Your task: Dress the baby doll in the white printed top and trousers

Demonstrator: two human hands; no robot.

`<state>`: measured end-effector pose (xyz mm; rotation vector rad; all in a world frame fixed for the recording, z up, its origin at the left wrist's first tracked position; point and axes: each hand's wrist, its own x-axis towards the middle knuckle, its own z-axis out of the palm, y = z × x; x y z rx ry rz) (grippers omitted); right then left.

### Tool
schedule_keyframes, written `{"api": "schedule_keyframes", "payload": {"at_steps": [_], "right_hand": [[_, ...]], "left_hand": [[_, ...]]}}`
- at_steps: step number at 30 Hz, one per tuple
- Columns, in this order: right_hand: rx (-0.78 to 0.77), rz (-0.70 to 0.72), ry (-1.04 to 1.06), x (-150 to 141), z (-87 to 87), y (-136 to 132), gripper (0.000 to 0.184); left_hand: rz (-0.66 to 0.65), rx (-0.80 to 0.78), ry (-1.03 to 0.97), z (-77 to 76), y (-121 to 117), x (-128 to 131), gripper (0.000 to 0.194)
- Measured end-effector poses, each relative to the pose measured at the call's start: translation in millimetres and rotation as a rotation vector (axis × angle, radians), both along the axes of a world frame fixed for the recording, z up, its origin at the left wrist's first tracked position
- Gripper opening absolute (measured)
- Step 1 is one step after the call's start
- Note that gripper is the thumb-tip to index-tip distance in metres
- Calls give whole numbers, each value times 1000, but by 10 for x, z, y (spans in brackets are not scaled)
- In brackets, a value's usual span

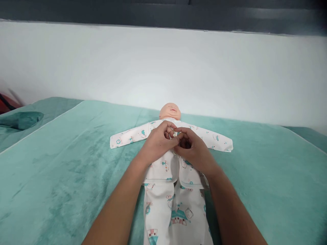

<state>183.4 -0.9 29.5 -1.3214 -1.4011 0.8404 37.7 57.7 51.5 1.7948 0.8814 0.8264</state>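
A baby doll (169,111) lies on its back, its head toward the wall. It wears a white printed jacket (163,168) with both sleeves spread wide, and matching white trousers (159,207). Over the chest, my left hand (162,137) and my right hand (190,144) meet with fingertips pinched on the jacket's front edge. A small pale button (175,134) shows between them. Below my hands the two front panels hang slightly apart. My fingers hide part of the chest and the exact grip.
A teal plush sheet (71,170) spreads under the doll. Behind it rises a white wall (163,68), with a dark band (163,15) along the top. Something red (7,103) and dark sits at the far left edge.
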Motion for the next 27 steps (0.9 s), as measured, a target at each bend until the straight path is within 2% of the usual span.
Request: {"api": "schedule_keyframes", "payload": {"at_steps": [7,14,19,27], "right_hand": [[15,45,81,18,-20,1,35],[-29,-90,205,0,11,36,28],[-54,-115,180,11,3,43,27],[-110,-121,136,38,-7,51,26]], "left_hand": [[15,-39,-23,22,-2,-28,25],[78,7,8,9,10,15,26],[86,31,-11,0,13,28,18],[37,-153,-206,-77,82,12,14]]}}
